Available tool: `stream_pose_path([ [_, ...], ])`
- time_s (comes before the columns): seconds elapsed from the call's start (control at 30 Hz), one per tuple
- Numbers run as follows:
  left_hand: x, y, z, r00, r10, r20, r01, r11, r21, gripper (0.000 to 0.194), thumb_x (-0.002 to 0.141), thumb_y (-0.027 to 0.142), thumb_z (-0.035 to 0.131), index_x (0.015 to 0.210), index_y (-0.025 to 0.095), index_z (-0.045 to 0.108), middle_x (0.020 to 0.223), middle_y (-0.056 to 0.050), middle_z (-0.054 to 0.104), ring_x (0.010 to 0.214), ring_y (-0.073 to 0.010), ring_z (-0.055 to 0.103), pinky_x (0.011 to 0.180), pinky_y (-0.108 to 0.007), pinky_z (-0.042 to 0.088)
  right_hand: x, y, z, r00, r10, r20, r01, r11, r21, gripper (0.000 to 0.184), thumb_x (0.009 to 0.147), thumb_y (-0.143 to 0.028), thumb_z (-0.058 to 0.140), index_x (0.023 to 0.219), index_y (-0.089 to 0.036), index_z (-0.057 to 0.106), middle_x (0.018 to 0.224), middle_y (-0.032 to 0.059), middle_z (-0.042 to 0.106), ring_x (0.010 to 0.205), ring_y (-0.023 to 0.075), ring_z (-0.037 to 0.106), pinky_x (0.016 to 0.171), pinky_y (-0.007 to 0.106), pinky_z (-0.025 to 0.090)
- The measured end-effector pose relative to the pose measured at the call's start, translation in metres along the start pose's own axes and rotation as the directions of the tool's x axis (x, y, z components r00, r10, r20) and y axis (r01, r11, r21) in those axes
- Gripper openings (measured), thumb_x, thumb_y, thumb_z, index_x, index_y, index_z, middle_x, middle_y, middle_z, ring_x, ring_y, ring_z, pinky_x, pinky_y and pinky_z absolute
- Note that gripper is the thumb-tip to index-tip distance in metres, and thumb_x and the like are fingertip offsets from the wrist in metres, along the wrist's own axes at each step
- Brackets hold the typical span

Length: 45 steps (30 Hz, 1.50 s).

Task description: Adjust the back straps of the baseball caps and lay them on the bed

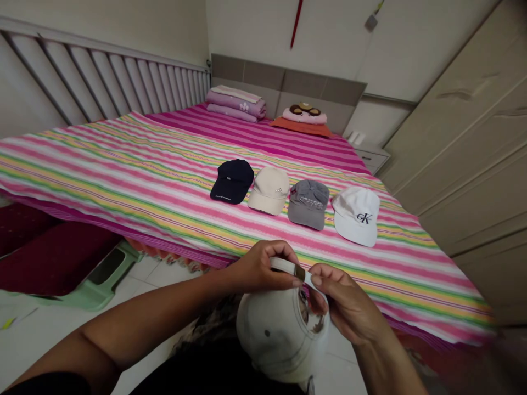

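Both my hands hold a white cap [276, 334] low in front of me, its back facing up. My left hand [258, 267] pinches the adjuster strap [288, 267] near its metal buckle [300, 272]. My right hand [346, 303] grips the other end of the strap at the cap's rear opening. On the striped bed [135, 175] lies a row of caps: a navy cap [232, 180], a beige cap [269, 190], a grey cap [308, 203] and a white cap with dark letters [357, 215].
Folded purple bedding [236, 102] and a pillow with a plush toy [303, 115] lie at the headboard. A green stool [102, 274] and dark red cushion [53, 258] sit on the floor at left. A wardrobe [469, 153] stands at right, a nightstand [370, 153] beside it.
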State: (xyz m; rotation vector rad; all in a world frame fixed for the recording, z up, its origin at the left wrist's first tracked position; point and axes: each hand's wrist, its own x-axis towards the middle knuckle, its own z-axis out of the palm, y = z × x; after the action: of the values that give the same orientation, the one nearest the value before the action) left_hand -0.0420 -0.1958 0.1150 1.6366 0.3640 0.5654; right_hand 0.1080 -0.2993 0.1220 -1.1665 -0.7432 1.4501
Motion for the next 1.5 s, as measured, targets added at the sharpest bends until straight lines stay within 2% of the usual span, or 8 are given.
stream_pose_path([
  [0.6, -0.001, 0.000, 0.001, 0.996, 0.089, -0.014, -0.089, 0.995, 0.037, 0.023, 0.062, 0.026, 0.068, 0.078, 0.012, 0.059, 0.069, 0.000, 0.056, 0.059, -0.0079, 0.047, 0.055, -0.020, 0.037, 0.004, 0.004, 0.006, 0.999, -0.040, 0.001, 0.040, 0.999, -0.012, 0.023, 0.063, -0.032, 0.070, 0.059, -0.015, 0.055, 0.038, -0.0062, 0.045, 0.037, 0.0048, 0.030, 0.040, 0.019, 0.020],
  [0.83, 0.000, -0.001, 0.001, 0.997, -0.074, -0.001, 0.074, 0.992, -0.103, 0.025, 0.062, 0.028, 0.068, 0.077, 0.014, 0.054, 0.061, 0.004, 0.049, 0.053, -0.0052, 0.040, 0.051, -0.018, 0.032, -0.002, 0.003, 0.012, 0.981, -0.189, -0.048, 0.176, 0.965, -0.195, 0.025, 0.065, -0.030, 0.070, 0.080, -0.020, 0.053, 0.052, -0.0079, 0.047, 0.041, 0.0054, 0.035, 0.040, 0.018, 0.027],
  [0.9, 0.001, -0.001, 0.002, 0.991, -0.132, 0.028, 0.135, 0.978, -0.161, 0.027, 0.061, 0.030, 0.069, 0.075, 0.014, 0.052, 0.062, 0.004, 0.049, 0.053, -0.0050, 0.040, 0.051, -0.018, 0.031, -0.005, 0.002, 0.015, 0.948, -0.306, -0.087, 0.256, 0.896, -0.363, 0.026, 0.065, -0.027, 0.070, 0.085, -0.021, 0.054, 0.057, -0.0060, 0.052, 0.045, 0.0077, 0.042, 0.042, 0.020, 0.033],
  [1.03, 0.004, 0.001, 0.002, 0.971, -0.198, 0.136, 0.232, 0.917, -0.325, 0.030, 0.064, 0.039, 0.065, 0.071, 0.013, 0.052, 0.059, 0.004, 0.048, 0.049, -0.0042, 0.038, 0.048, -0.018, 0.029, -0.009, -0.002, 0.020, 0.857, -0.513, -0.054, 0.331, 0.627, -0.705, 0.010, 0.069, -0.025, 0.064, 0.077, -0.019, 0.061, 0.066, -0.0006, 0.062, 0.057, 0.0129, 0.054, 0.052, 0.023, 0.041],
  [1.2, 0.009, 0.012, -0.001, 0.920, -0.321, 0.224, 0.375, 0.886, -0.272, 0.027, 0.062, 0.034, 0.068, 0.066, 0.012, 0.054, 0.053, 0.004, 0.048, 0.044, -0.0040, 0.038, 0.044, -0.019, 0.028, -0.013, -0.006, 0.021, 0.808, -0.586, 0.060, 0.347, 0.391, -0.853, 0.006, 0.072, -0.022, 0.061, 0.077, -0.020, 0.062, 0.062, -0.0018, 0.062, 0.052, 0.0120, 0.053, 0.050, 0.022, 0.040],
  [1.3, 0.012, 0.015, -0.003, 0.897, -0.365, 0.249, 0.428, 0.857, -0.287, 0.022, 0.059, 0.028, 0.070, 0.063, 0.012, 0.055, 0.052, 0.003, 0.051, 0.043, -0.0045, 0.042, 0.044, -0.018, 0.030, -0.014, -0.007, 0.019, 0.800, -0.590, 0.114, 0.358, 0.316, -0.879, 0.008, 0.073, -0.023, 0.060, 0.080, -0.021, 0.062, 0.062, -0.0020, 0.061, 0.049, 0.0117, 0.052, 0.049, 0.022, 0.040],
  [1.4, 0.015, 0.014, -0.002, 0.897, -0.364, 0.251, 0.435, 0.828, -0.353, 0.022, 0.055, 0.023, 0.071, 0.062, 0.012, 0.053, 0.052, 0.003, 0.053, 0.042, -0.0045, 0.044, 0.043, -0.018, 0.031, -0.013, -0.007, 0.018, 0.819, -0.563, 0.113, 0.359, 0.347, -0.867, 0.010, 0.073, -0.024, 0.060, 0.083, -0.021, 0.062, 0.066, -0.0008, 0.063, 0.053, 0.0125, 0.053, 0.051, 0.022, 0.040],
  [1.5, 0.016, 0.012, -0.003, 0.899, -0.364, 0.242, 0.434, 0.810, -0.395, 0.027, 0.051, 0.019, 0.073, 0.063, 0.014, 0.049, 0.050, 0.005, 0.052, 0.041, -0.0041, 0.043, 0.041, -0.017, 0.029, -0.011, -0.008, 0.015, 0.881, -0.470, 0.062, 0.329, 0.512, -0.793, 0.014, 0.071, -0.026, 0.063, 0.084, -0.021, 0.061, 0.067, -0.0008, 0.061, 0.055, 0.0126, 0.052, 0.051, 0.022, 0.039],
])
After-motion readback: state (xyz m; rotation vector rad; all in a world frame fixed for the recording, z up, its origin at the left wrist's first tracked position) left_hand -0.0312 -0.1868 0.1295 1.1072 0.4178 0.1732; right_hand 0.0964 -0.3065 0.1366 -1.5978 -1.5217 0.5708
